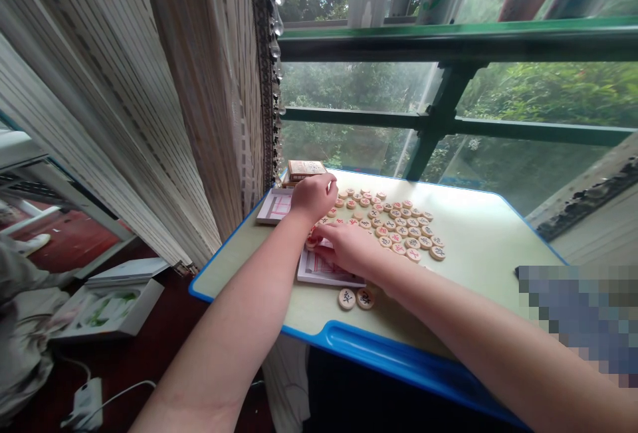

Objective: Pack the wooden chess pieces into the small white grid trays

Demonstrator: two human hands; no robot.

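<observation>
most xiangqi pieces lie loose on the worktop; few show at the white tray, under the right hand, its grip unclear. the left hand is curled, contents hidden.

Looks like a room in a home; can't tell which. Has long striped curtains with a beaded trim filling the upper left, next to a green-framed window across the upper right, with trees outside. Shows a small blue-edged table at centre, with round wooden game pieces on top. At lower left, shows dark red floor, an open white box, a white plug block with a cable, and heaped pale fabric.
</observation>
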